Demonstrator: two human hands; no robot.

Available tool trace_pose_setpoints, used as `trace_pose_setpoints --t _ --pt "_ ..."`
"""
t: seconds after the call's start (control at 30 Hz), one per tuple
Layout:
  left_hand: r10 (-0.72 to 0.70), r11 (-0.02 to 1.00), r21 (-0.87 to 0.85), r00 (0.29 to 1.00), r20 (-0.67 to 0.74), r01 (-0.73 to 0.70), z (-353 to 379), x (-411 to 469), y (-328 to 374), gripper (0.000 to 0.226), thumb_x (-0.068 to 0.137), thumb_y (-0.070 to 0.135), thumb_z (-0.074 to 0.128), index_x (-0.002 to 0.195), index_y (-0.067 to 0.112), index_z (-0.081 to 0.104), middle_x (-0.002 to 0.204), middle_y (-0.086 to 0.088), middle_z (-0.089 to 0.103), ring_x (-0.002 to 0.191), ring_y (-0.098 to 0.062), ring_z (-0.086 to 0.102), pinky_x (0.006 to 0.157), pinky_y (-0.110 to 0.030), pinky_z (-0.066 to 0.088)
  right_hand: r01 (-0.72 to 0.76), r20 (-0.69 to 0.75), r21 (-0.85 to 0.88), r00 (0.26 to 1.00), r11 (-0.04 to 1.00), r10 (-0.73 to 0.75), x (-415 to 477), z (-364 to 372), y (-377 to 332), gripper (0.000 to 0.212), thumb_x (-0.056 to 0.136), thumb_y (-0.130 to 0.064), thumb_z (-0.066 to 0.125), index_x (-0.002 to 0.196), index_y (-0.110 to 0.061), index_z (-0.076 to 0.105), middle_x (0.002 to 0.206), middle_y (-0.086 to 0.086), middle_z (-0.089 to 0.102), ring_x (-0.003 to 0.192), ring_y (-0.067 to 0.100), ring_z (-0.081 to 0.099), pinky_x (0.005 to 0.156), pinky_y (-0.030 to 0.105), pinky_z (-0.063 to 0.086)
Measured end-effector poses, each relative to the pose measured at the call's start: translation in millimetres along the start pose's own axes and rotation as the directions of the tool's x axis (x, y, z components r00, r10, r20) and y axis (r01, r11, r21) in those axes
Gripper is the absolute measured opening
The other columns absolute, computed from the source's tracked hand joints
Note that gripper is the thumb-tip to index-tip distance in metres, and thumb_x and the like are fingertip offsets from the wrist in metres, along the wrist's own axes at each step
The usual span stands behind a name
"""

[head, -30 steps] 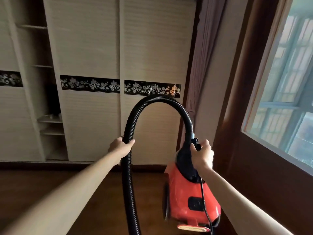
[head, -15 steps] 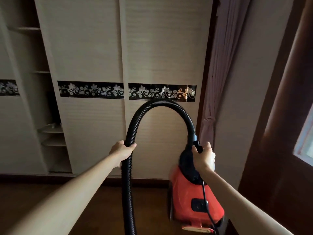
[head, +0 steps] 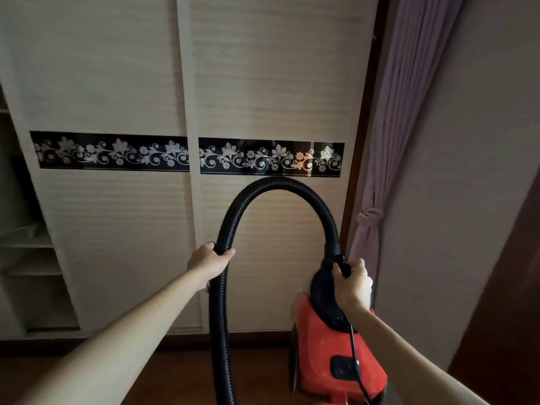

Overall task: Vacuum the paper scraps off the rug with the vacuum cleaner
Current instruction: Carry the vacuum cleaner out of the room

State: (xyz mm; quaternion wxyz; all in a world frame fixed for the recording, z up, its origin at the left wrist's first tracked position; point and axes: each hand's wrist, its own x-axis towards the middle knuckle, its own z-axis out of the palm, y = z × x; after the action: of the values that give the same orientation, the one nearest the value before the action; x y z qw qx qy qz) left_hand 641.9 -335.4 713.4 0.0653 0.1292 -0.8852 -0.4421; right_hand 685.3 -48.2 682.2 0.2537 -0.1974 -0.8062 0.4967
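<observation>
Evidently mid-carry: a red plastic canister vacuum cleaner hangs nose-up from the right hand, while the left hand manages its black ribbed flexible hose.

Right-hand fingers are curled tight round the black carry handle at the top of the body, so the machine appears lifted off the dark wooden floor. The left hand wraps the hose partway along, probably to keep the tall loop from swinging or dragging. A thin black power cord trails down the casing. Beige sliding wardrobe doors and a tied mauve curtain fill the view ahead. Neither rug nor paper scraps are in sight, so suction work has likely not begun.
</observation>
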Motion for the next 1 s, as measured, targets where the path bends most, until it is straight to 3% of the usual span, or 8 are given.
trace_pose_setpoints --t 0.07,0.27,0.4,0.57,0.67,0.8,0.9,1.0 --pt "0.013 1.000 0.009 0.999 0.035 -0.013 14.5 44.8 3.7 0.028 0.089 0.050 0.064 0.099 0.023 0.060 0.093 0.000 0.067 0.084 -0.025 0.065 0.073 -0.037 0.059 -0.028 -0.022 -0.001 0.999 1.000 0.028 25.0 25.0 1.9 0.022 0.093 -0.028 0.060 0.098 -0.010 0.049 0.084 0.006 0.057 0.080 0.031 0.057 0.070 0.035 0.045" --pt "0.122 0.988 0.079 0.981 0.154 -0.135 67.0 143.1 28.6 0.030 0.092 0.050 0.061 0.105 0.023 0.059 0.098 -0.001 0.067 0.086 -0.026 0.064 0.071 -0.033 0.056 -0.125 -0.117 -0.012 0.985 0.992 0.123 91.5 70.7 12.4 0.022 0.094 -0.031 0.058 0.099 -0.012 0.049 0.085 0.004 0.058 0.081 0.030 0.060 0.075 0.044 0.054" --pt "0.209 0.963 0.126 0.955 0.211 -0.239 106.4 199.1 48.9 0.034 0.094 0.049 0.059 0.110 0.019 0.058 0.095 -0.001 0.063 0.080 -0.022 0.061 0.061 -0.027 0.047 -0.138 -0.174 -0.026 0.976 0.990 0.131 123.9 91.9 24.1 0.020 0.096 -0.030 0.055 0.098 -0.012 0.046 0.088 0.006 0.060 0.078 0.028 0.060 0.062 0.036 0.048" --pt "0.230 0.961 0.073 0.917 0.326 -0.267 170.8 266.8 62.7 0.035 0.094 0.048 0.060 0.112 0.018 0.056 0.096 -0.004 0.065 0.079 -0.023 0.066 0.053 -0.028 0.051 -0.176 -0.248 -0.046 0.956 0.983 0.159 169.1 117.3 56.4 0.019 0.097 -0.028 0.054 0.100 -0.011 0.046 0.090 0.010 0.062 0.073 0.026 0.061 0.054 0.032 0.045" --pt "0.228 0.967 0.017 0.891 0.392 -0.255 215.3 311.3 71.6 0.034 0.092 0.048 0.062 0.110 0.020 0.056 0.098 -0.005 0.065 0.084 -0.025 0.067 0.062 -0.038 0.060 -0.204 -0.269 -0.043 0.945 0.978 0.186 202.9 135.8 82.1 0.019 0.098 -0.029 0.054 0.096 -0.012 0.045 0.083 0.009 0.062 0.066 0.023 0.061 0.049 0.032 0.045" --pt "0.241 0.967 -0.037 0.855 0.460 -0.253 269.4 365.9 90.6 0.032 0.091 0.049 0.064 0.105 0.021 0.058 0.100 -0.005 0.067 0.087 -0.027 0.067 0.073 -0.048 0.062 -0.249 -0.320 -0.058 0.922 0.967 0.219 249.0 156.9 105.6 0.019 0.098 -0.026 0.054 0.096 -0.010 0.046 0.075 0.006 0.060 0.061 0.021 0.060 0.045 0.030 0.041" --pt "0.288 0.953 -0.060 0.818 0.499 -0.299 298.6 394.7 101.1 0.031 0.092 0.048 0.063 0.106 0.021 0.058 0.101 -0.003 0.067 0.087 -0.023 0.066 0.075 -0.042 0.061 -0.272 -0.377 -0.053 0.897 0.961 0.233 274.9 167.7 115.6 0.018 0.098 -0.023 0.054 0.096 -0.007 0.045 0.072 0.007 0.058 0.058 0.022 0.058 0.044 0.030 0.038" --pt "0.325 0.935 -0.065 0.772 0.546 -0.348 327.6 415.9 110.7 0.037 0.094 0.045 0.060 0.120 0.019 0.057 0.112 -0.004 0.066 0.090 -0.020 0.064 0.075 -0.034 0.058 -0.306 -0.420 -0.046 0.870 0.951 0.259 297.2 172.3 119.3 0.018 0.099 -0.022 0.054 0.098 -0.006 0.047 0.072 0.007 0.058 0.058 0.022 0.057 0.044 0.031 0.038"
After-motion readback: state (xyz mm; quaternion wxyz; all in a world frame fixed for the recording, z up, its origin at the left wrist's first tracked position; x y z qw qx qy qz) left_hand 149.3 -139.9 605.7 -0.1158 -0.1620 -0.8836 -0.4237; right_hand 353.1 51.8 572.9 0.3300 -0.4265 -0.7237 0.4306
